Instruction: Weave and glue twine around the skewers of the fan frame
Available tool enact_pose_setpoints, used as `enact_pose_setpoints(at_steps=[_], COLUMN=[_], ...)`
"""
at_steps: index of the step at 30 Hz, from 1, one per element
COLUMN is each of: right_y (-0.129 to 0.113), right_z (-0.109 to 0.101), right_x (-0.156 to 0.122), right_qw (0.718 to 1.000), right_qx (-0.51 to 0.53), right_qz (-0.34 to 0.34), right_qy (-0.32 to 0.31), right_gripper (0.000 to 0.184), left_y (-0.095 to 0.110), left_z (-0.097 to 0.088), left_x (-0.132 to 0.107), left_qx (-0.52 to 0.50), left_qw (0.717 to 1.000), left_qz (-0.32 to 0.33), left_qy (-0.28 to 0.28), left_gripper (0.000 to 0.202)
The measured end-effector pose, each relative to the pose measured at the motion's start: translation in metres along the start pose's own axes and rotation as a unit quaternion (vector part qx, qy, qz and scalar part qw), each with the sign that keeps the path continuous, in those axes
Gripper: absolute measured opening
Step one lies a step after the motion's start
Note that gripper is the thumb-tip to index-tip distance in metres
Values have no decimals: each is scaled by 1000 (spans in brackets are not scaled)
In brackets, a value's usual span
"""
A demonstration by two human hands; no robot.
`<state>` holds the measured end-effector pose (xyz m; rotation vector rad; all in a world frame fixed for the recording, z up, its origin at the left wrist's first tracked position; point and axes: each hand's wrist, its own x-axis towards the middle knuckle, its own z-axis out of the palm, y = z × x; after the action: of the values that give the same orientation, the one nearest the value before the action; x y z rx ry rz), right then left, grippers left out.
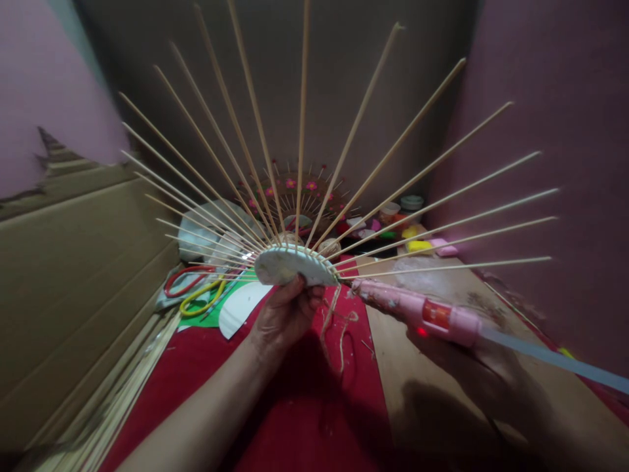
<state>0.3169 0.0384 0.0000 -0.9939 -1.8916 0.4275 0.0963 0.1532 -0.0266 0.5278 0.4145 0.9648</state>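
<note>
My left hand (275,324) is closed on the lower edge of a white disc (278,265), holding it up and tilted. Thin wooden sticks (361,134) fan out from the disc's rim, and twine runs along the rim around their bases. Loose ends of twine (340,337) dangle beside my fingers. My right hand (462,367) grips a pink hot glue gun (398,303) from below, its red light lit. The gun's nozzle is at the disc's right edge; whether it touches cannot be made out. A clear glue stick (550,356) sticks out of its back.
Red cloth (191,387) and a wooden board (381,341) lie below. Red- and yellow-handled scissors (204,305) rest left by green paper (209,314). Behind stands a flowered, stick-edged piece (297,185). Cardboard (73,275) and bundled sticks (115,406) line the left; yellow block (419,246) back right.
</note>
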Motion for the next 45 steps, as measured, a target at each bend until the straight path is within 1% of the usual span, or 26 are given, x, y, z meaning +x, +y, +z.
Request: enact_pose_setpoints(at_steps=[4,11,16,22,26,31,35,41,45], right_y=[5,4,1,2,2,1,0,6,13], right_z=[0,-4,-5,-4,-2,-1,3,7,7], right_x=[-3,-5,-2,3,1,-3,-5,-7,-9], right_qw=[999,999,998,998,999,999,999,999,1000], right_qx=[15,-8,-3,3,36,40,47,45,27], right_qz=[16,20,14,-9,-34,0,5,8,5], right_qy=[-38,-45,-58,-57,-15,-10,17,-4,-14], right_gripper=[43,45,46,44,44,45,43,45,47], left_y=[-1,-2,-2,-3,-4,-8,-11,-15,-17], left_z=[-1,1,4,2,-1,-2,-1,0,1], left_x=[1,2,2,3,4,5,4,3,4], left_qx=[0,7,20,18,29,52,68,81,86], left_qw=[1000,1000,999,999,999,997,995,994,993], left_qz=[14,16,34,31,36,44,51,57,59], left_qy=[2,12,17,-5,-16,-34,-49,-44,-58], left_gripper=[8,8,8,10,12,20,22,22,20])
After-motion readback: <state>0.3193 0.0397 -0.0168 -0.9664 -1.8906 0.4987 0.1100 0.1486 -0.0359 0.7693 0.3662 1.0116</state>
